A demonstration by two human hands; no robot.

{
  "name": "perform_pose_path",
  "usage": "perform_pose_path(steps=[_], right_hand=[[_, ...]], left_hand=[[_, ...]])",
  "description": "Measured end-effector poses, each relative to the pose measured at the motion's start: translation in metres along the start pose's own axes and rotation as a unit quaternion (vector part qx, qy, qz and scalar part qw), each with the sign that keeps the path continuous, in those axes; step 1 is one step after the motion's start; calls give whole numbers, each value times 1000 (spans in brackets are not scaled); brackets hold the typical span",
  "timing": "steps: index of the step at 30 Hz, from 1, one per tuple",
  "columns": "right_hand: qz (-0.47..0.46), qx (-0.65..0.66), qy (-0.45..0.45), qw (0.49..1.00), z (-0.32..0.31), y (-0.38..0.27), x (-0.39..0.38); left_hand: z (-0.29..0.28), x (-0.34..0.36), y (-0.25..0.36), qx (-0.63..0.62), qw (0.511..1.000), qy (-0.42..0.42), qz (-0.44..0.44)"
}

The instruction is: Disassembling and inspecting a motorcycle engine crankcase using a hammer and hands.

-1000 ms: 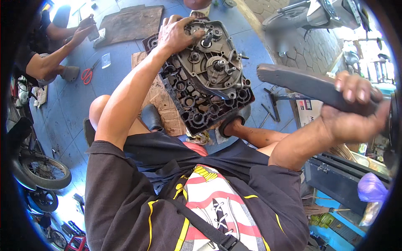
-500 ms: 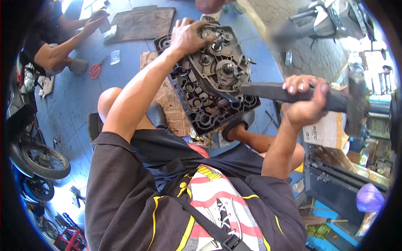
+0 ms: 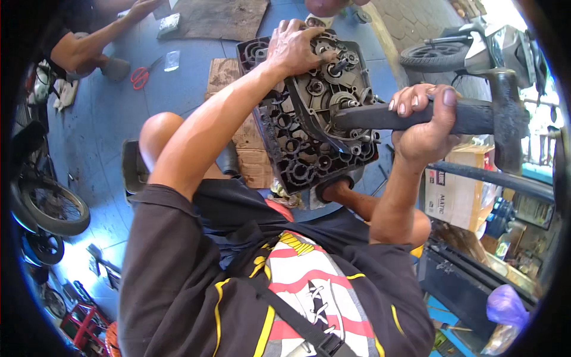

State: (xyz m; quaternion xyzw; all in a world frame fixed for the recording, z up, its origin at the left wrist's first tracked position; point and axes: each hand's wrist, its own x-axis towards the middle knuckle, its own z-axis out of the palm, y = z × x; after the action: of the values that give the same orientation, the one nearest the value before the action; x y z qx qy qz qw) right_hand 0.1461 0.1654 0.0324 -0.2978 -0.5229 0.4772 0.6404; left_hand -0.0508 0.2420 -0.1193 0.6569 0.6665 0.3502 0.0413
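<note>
My left hand [image 3: 294, 47] grips the upper edge of a grey metal engine case cover [image 3: 318, 110] with shafts and bosses, which lies on a black, greasy metal engine part [image 3: 288, 160]. My right hand [image 3: 425, 125] is closed around the dark handle of a hammer [image 3: 505, 119], close to its head. The hammer lies sideways, with its heavy head at the right and the handle's far end over the lower middle of the cover, by a round boss; whether it touches is hard to tell.
Worn cardboard [image 3: 244, 169] lies under the work on blue tiles. At upper left are a co-worker's arm [image 3: 95, 44], red scissors [image 3: 141, 77] and a worn board [image 3: 214, 18]. Motorbikes stand left [image 3: 50, 214] and upper right [image 3: 499, 47]. A carton [image 3: 452, 196] sits at right.
My right hand has swung the hammer leftward and inward, bringing the handle's end over the cover. My left hand still grips the cover's edge, now slightly farther right in the picture.
</note>
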Motion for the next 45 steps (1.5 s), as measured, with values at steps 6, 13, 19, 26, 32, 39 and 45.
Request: perform_pose_path(steps=[6,13,19,26,32,39,45], right_hand=[[-71,-5,-34,997,2,-8,7],[-177,12,1,984,30,-72,88],[-174,-78,23,981,14,53,65],[-111,-62,4,992,17,50,62],[-65,53,31,996,29,-4,60],[-112,-41,-30,992,30,48,44],[-64,28,6,998,32,18,45]], left_hand=[[0,-6,2,-5,999,-26,-18],[-2,-4,7,-8,1000,-19,-4],[-7,-1,8,-10,1000,-23,-11],[-6,-3,8,-8,999,-42,-32],[-3,-3,6,-7,999,-34,-21],[2,-3,-1,-8,1000,-18,-13],[0,-6,1,-10,1000,-25,-12]])
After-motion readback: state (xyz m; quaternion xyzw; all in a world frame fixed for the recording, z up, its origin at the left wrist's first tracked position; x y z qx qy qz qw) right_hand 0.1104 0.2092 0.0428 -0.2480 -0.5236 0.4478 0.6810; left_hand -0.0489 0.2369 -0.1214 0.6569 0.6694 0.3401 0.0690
